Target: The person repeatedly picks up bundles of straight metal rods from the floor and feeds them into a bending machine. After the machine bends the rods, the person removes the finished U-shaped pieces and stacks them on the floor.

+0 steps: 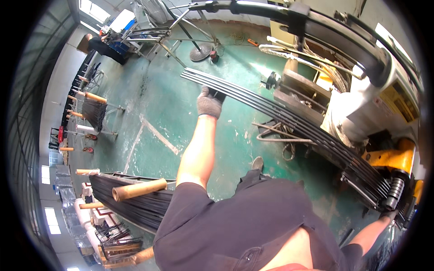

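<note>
Several long, thin dark metal rods (280, 110) lie side by side, slanting from the upper middle down to the machine at the lower right. My left hand (209, 103), in a grey knit glove with a dark palm, is closed around them close to their far left end. At the other end, my right hand (388, 216) reaches in beside the rods, just below a coil spring (395, 193) on the machine. Its fingers are mostly hidden there. An orange machine part (393, 156) stands right above the spring.
A bundle of dark rods lies on a rack (131, 205) at my left, with a cardboard tube (139, 189) across it. A bent metal bar (285, 139) juts out under the held rods. A round metal base (200, 53) stands on the green floor. Another person (106, 49) is far left.
</note>
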